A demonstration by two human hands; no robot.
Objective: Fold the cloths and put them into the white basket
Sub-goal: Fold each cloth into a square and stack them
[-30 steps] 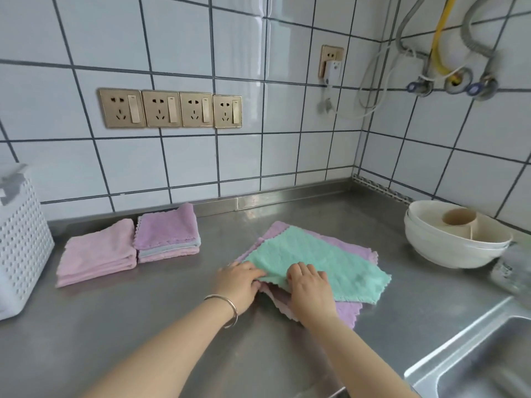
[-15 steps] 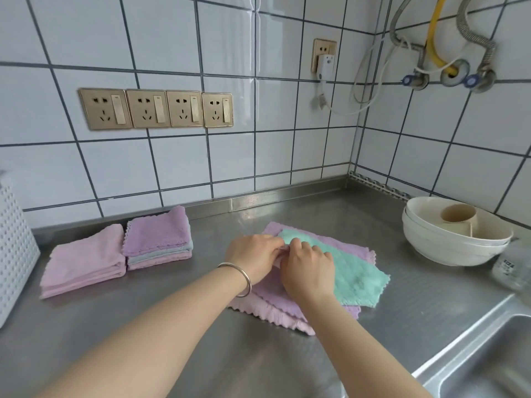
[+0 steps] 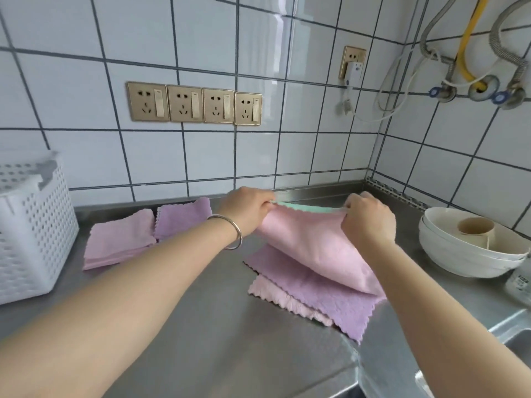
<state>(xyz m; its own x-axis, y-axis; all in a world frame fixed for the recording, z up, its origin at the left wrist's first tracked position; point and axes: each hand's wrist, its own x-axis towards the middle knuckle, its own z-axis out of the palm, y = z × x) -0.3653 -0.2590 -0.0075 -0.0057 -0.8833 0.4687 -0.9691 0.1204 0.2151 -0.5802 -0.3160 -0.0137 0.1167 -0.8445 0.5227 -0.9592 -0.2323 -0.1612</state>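
My left hand (image 3: 249,209) and my right hand (image 3: 367,219) each pinch a top corner of a cloth (image 3: 313,248) whose near face is pink and whose far face shows as a green strip along the top edge. It hangs lifted and folded over a purple cloth (image 3: 324,300) and a pale pink cloth (image 3: 275,294) lying flat on the steel counter. Two folded stacks, pink (image 3: 117,242) and purple (image 3: 184,216), rest at the back left. The white perforated basket (image 3: 31,234) stands at the far left.
Stacked white bowls (image 3: 465,254) with a beige cup inside stand at the right, a small bottle (image 3: 520,285) beside them. A sink edge (image 3: 511,331) shows at the lower right. Wall sockets, hoses and valves line the tiled wall.
Both hands have lifted the green cloth's near edge up and away from me, spreading apart, so its pink underside now faces me. The view has shifted and the basket shows more.
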